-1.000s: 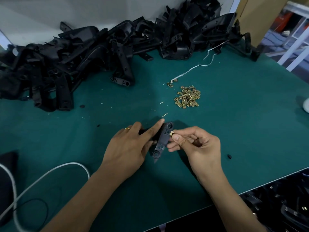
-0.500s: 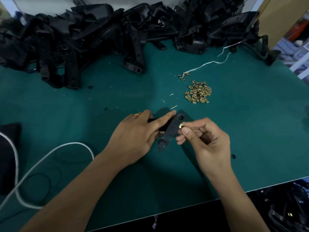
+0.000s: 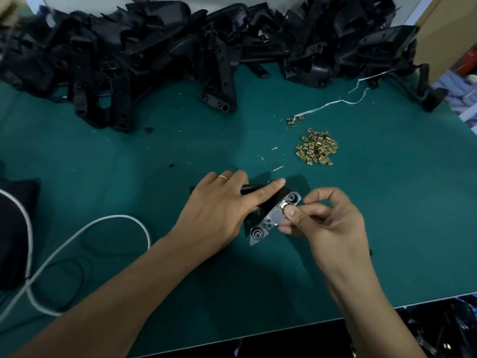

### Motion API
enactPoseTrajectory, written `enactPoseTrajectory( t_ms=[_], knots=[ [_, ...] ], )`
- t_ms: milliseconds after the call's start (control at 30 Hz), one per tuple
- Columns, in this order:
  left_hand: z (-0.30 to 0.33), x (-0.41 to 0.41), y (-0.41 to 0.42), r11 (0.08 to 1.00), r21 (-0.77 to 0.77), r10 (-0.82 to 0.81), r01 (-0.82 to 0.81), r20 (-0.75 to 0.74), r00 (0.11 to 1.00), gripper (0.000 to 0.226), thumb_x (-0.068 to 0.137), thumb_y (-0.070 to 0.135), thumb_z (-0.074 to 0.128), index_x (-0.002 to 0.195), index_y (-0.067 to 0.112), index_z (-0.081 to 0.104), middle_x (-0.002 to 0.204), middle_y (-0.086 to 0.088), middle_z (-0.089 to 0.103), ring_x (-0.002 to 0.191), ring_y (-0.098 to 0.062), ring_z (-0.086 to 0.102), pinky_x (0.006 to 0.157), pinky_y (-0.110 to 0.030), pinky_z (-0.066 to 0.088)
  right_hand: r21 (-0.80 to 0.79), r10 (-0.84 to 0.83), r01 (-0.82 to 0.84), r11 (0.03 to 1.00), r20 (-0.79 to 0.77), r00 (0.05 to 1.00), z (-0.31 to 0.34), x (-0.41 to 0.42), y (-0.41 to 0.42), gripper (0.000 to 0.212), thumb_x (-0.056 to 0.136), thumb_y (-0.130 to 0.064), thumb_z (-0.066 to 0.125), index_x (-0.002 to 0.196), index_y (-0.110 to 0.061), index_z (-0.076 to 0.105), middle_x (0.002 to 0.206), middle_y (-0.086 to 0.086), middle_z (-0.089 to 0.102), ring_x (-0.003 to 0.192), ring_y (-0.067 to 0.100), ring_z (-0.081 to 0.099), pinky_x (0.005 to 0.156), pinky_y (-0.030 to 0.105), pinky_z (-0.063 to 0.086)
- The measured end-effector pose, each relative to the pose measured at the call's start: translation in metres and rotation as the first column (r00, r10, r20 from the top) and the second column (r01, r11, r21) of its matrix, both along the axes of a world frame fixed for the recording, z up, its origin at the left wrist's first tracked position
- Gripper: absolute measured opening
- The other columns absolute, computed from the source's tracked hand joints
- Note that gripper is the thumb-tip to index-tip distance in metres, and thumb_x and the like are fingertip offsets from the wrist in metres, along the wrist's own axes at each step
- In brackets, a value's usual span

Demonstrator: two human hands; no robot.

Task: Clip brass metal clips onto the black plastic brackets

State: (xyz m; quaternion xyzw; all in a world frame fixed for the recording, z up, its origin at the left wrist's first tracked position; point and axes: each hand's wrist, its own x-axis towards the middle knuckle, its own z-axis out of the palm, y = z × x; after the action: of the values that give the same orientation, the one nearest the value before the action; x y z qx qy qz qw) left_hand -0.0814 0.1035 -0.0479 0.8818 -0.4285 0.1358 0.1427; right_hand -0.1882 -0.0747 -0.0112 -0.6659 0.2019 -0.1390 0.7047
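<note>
A black plastic bracket (image 3: pixel 271 218) lies on the green table mat (image 3: pixel 387 228) in front of me. My left hand (image 3: pixel 222 210) grips its far part, index finger stretched along it. My right hand (image 3: pixel 325 218) pinches a brass clip (image 3: pixel 284 205) with thumb and fingers against the bracket's edge near its upper round hole. The clip is mostly hidden under my thumb. A small heap of loose brass clips (image 3: pixel 317 150) lies beyond my right hand.
A long pile of black brackets (image 3: pixel 180 52) fills the back of the table. A white cable (image 3: pixel 77 236) loops at the left beside a dark object (image 3: pixel 13 228). A thin white string (image 3: pixel 335 103) runs from the pile. More black parts (image 3: pixel 444 329) lie below the table's front edge.
The view has shifted, so the hands sit slightly lower in frame. My right thumb has pushed the clip further onto the bracket's edge; the left hand keeps its hold.
</note>
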Motion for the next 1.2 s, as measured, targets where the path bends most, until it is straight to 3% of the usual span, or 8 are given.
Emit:
enactPoseTrajectory(
  t_ms=[167, 233, 367, 433, 500, 600, 700, 1200],
  knots=[
    [0.000, 0.001, 0.004, 0.986, -0.047, -0.164, 0.159, -0.121, 0.979, 0.064, 0.102, 0.023, 0.045, 0.157, 0.048, 0.026, 0.099, 0.002, 0.048, 0.081, -0.018, 0.043, 0.076, -0.034, 0.041, 0.008, 0.469, -0.470, 0.883, -0.055, 0.881, 0.022, 0.007, -0.035, 0.057, 0.082, -0.007, 0.081, 0.132, -0.026, 0.063, 0.077, 0.019, 0.076, 0.078, 0.040, 0.078, 0.066, 0.042, 0.064],
    [0.001, 0.001, 0.004, 0.984, -0.048, -0.175, 0.171, -0.115, 0.978, 0.058, 0.100, 0.023, 0.047, 0.152, 0.044, 0.035, 0.099, 0.001, 0.051, 0.080, -0.020, 0.047, 0.074, -0.035, 0.045, -0.091, 0.531, -0.537, 0.838, -0.090, 0.843, 0.020, 0.009, -0.042, 0.045, 0.086, -0.014, 0.080, 0.127, -0.029, 0.069, 0.076, 0.015, 0.076, 0.074, 0.038, 0.077, 0.060, 0.041, 0.063],
    [0.006, -0.001, 0.000, 0.998, -0.061, 0.002, -0.007, -0.089, 0.996, 0.060, 0.100, 0.031, 0.059, 0.154, 0.042, 0.037, 0.096, 0.002, 0.052, 0.075, -0.020, 0.049, 0.070, -0.035, 0.047, -0.304, 0.368, -0.356, 0.884, -0.021, 0.930, 0.002, 0.020, -0.051, 0.023, 0.095, -0.023, 0.075, 0.116, -0.032, 0.074, 0.080, 0.008, 0.077, 0.064, 0.023, 0.072, 0.052, 0.030, 0.054],
    [0.007, -0.001, -0.003, 0.994, -0.063, 0.082, -0.086, -0.068, 0.994, 0.059, 0.101, 0.038, 0.054, 0.157, 0.041, 0.035, 0.093, 0.001, 0.052, 0.073, -0.020, 0.052, 0.070, -0.036, 0.049, -0.404, 0.096, -0.081, 0.911, 0.018, 0.995, -0.006, 0.032, -0.069, 0.017, 0.100, -0.019, 0.069, 0.108, -0.034, 0.074, 0.081, 0.001, 0.077, 0.064, 0.015, 0.067, 0.056, 0.034, 0.056],
    [0.008, 0.000, -0.004, 0.990, -0.066, 0.123, -0.126, -0.052, 0.991, 0.056, 0.101, 0.041, 0.045, 0.156, 0.039, 0.037, 0.090, -0.001, 0.053, 0.072, -0.021, 0.054, 0.069, -0.037, 0.051, -0.574, -0.232, 0.192, 0.796, 0.004, 0.973, -0.013, 0.046, -0.092, 0.015, 0.099, -0.020, 0.068, 0.096, -0.034, 0.074, 0.083, -0.008, 0.076, 0.069, 0.006, 0.065, 0.071, 0.037, 0.058],
    [0.005, 0.002, -0.005, 0.990, -0.065, 0.126, -0.127, -0.021, 0.992, 0.056, 0.099, 0.040, 0.047, 0.155, 0.037, 0.042, 0.088, -0.001, 0.053, 0.070, -0.021, 0.055, 0.066, -0.038, 0.052, -0.770, -0.302, 0.132, 0.624, -0.082, 0.950, -0.020, 0.066, -0.111, 0.012, 0.093, -0.019, 0.075, 0.105, -0.023, 0.078, 0.102, -0.002, 0.071, 0.089, 0.012, 0.067, 0.091, 0.036, 0.055],
    [0.002, 0.004, -0.005, 0.988, -0.090, 0.123, -0.123, 0.003, 0.992, 0.053, 0.103, 0.038, 0.051, 0.155, 0.037, 0.042, 0.089, 0.000, 0.052, 0.069, -0.020, 0.054, 0.064, -0.038, 0.051, -0.837, -0.222, 0.013, 0.547, -0.131, 0.966, -0.019, 0.081, -0.113, 0.014, 0.093, -0.014, 0.074, 0.105, -0.019, 0.080, 0.106, 0.002, 0.065, 0.089, 0.017, 0.065, 0.088, 0.036, 0.056],
    [0.002, 0.004, -0.003, 0.986, -0.085, 0.139, -0.145, -0.076, 0.987, 0.051, 0.105, 0.041, 0.046, 0.155, 0.040, 0.041, 0.091, 0.002, 0.051, 0.073, -0.020, 0.052, 0.066, -0.035, 0.047, -0.588, -0.134, 0.079, 0.805, -0.051, 0.990, -0.023, 0.040, -0.111, 0.022, 0.097, -0.006, 0.065, 0.100, -0.028, 0.064, 0.093, -0.012, 0.068, 0.089, 0.006, 0.062, 0.078, 0.013, 0.047]
  ],
)
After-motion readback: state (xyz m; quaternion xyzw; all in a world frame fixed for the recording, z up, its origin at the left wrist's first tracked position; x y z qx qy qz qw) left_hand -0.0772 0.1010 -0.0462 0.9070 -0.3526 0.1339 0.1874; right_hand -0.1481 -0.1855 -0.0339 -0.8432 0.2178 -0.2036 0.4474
